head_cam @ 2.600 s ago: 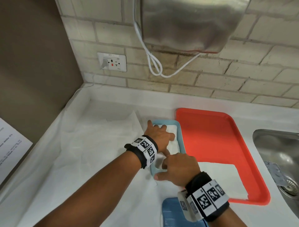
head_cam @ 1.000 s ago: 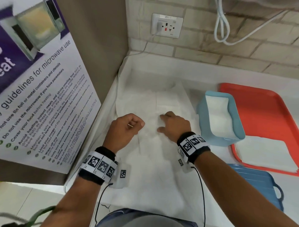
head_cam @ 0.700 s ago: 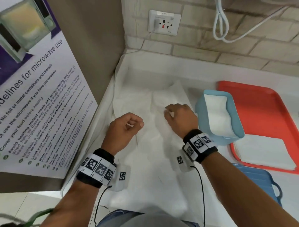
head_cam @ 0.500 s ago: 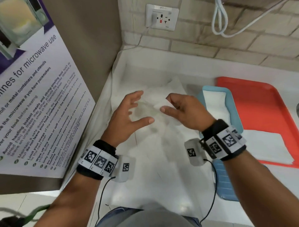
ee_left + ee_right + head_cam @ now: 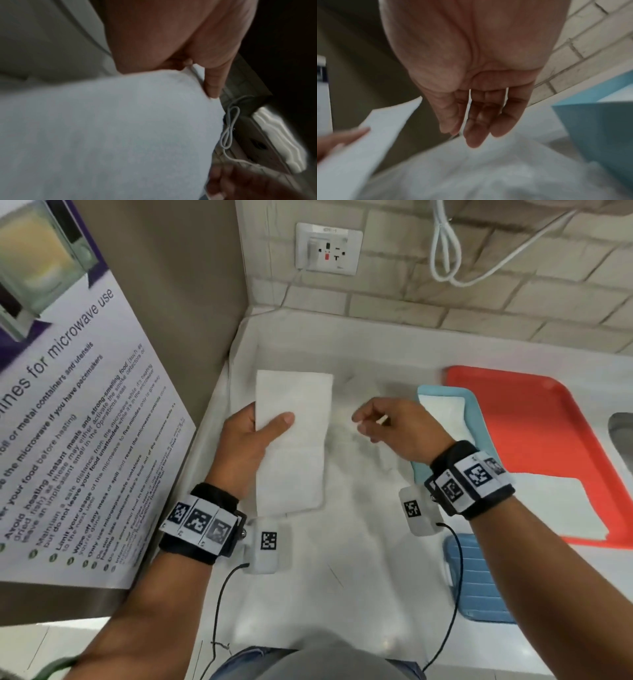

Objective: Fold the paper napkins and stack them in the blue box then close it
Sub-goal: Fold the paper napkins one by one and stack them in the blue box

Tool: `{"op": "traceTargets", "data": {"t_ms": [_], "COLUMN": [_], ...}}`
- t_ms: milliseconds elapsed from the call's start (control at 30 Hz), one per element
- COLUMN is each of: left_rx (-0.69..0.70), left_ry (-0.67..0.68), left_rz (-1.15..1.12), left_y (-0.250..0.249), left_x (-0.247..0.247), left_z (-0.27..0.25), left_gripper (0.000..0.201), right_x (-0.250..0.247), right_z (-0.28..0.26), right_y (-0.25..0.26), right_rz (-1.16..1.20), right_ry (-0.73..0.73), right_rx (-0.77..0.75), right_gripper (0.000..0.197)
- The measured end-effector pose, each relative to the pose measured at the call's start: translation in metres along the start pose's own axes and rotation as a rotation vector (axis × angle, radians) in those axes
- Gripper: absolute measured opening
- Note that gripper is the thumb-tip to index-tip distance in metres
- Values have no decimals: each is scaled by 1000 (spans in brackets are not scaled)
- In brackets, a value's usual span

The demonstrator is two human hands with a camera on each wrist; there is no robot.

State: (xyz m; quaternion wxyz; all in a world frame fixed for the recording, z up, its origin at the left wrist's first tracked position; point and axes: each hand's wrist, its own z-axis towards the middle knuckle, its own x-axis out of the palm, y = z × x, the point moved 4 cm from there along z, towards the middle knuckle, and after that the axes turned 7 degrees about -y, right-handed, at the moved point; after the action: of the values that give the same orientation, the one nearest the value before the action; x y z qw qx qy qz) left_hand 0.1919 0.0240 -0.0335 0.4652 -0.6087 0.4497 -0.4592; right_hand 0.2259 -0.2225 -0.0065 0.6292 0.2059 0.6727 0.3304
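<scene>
Napkin (image 5: 291, 440): long folded strip, held just above the worktop (image 5: 342, 577), left of the blue box (image 5: 474, 419). Your left hand (image 5: 246, 443) has the grip: thumb on top, fingers beneath, pinching the left edge at mid-length. Your right hand (image 5: 394, 426) holds nothing, fingers loosely curled, near the strip's right side.

Judgement: weightless, limp, easily creased or torn. It will droop past the pinch, so take it at the edges or corners with both hands, lightly.

Worktop: white, draped with more loose white napkin sheets (image 5: 359, 491); low contrast, edges hard to read. Box already holds folded napkins; its blue lid (image 5: 479, 583) lies nearer you. Red tray (image 5: 534, 419) to the right carries another white sheet. Brick wall and socket (image 5: 329, 248) behind, microwave poster (image 5: 68, 405) left.
</scene>
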Motion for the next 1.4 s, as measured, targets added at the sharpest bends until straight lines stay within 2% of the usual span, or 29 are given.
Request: {"op": "traceTargets", "data": {"t_ms": [67,133,300,400,533,633,733,833,933,1067,1200,1400], "left_rx": [-23,-18,-13,-4,-3,6,25,26,29,-5,-38,-21], "left_ry": [-38,-69,-133,-132,-124,-110,-82,-37,-46,-69,-75,-101], "left_rz": [-58,-75,-107,-110,-98,-93,-101,-89,-81,-93,-117,-126], "left_y": [5,9,12,10,14,18,18,18,18,17,17,11], "left_x": [-7,-10,-11,-11,-13,-13,-13,-10,-10,-10,-7,-8], "left_z": [0,1,7,8,9,8,6,6,7,7,3,3], "left_gripper": [24,27,27,27,31,35,41,42,37,23,19,17], "right_x": [11,20,50,77,102,111,111,102,84,52,34,32], "right_z": [-1,-3,-20,-40,-54,-57,-57,-55,-48,-33,-27,-24], "right_y": [-19,-28,-24,-16,-9,-8,-9,-7,1,16,20,15], "right_rz": [-227,-335,-409,-392,-514,-639,-658,-551,-411,-226,-87,108], "right_ry": [79,152,399,576,628,579,549,528,495,338,188,-66], "right_rx": [-13,15,6,-49,-166,-246,-259,-235,-199,-178,-171,-180], "right_gripper": [13,18,24,35,50,50,40,25,23,36,15,12]}}
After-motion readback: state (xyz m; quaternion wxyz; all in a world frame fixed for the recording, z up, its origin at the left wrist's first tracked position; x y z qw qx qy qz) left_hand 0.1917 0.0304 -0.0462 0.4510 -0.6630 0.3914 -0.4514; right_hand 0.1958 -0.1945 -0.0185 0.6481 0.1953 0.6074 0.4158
